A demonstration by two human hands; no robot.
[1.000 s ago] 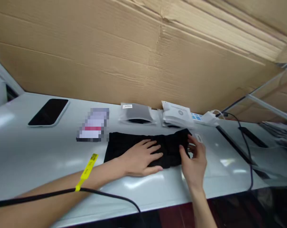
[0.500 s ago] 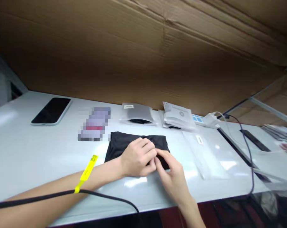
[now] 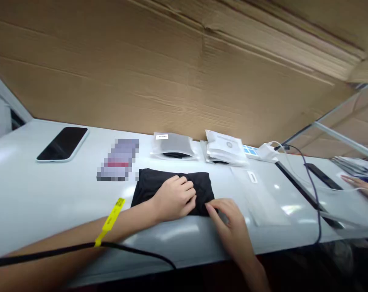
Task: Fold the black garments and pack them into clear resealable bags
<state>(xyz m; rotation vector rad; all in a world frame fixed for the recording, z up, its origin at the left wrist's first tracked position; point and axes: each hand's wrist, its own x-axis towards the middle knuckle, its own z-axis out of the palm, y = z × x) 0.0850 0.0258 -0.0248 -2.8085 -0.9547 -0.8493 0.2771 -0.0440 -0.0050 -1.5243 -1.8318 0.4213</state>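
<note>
The left hand (image 3: pixel 174 196) lies knuckles-up on the folded black cloth (image 3: pixel 150 186), fingers curled and pressing into its top; whether they pinch any fabric cannot be told. The right hand (image 3: pixel 229 221) sits at four o'clock from it, fingertips (image 3: pixel 208 207) touching the cloth's near right corner, the hand loosely bent and holding nothing clear of the table. The cloth rests mid-table (image 3: pixel 25 194), close to the near edge.

A yellow tag (image 3: pixel 110 221) with small black print, too small to read, hangs on a black cable (image 3: pixel 135 249) crossing the left forearm. At two o'clock from the cloth lies a clear flat bag (image 3: pixel 263 198) bearing a small white label (image 3: pixel 252 177), unreadable. At twelve o'clock sits a frosted pouch (image 3: pixel 173 145) with a white sticker, and beside it, at one o'clock, a stack of white packets (image 3: pixel 224 147) with a round mark; the writing is illegible. At ten o'clock lies a blurred-out card (image 3: pixel 118 160), and farther left a dark phone (image 3: pixel 63 143). Another person's hand (image 3: pixel 358 184) shows at the far right edge.
</note>
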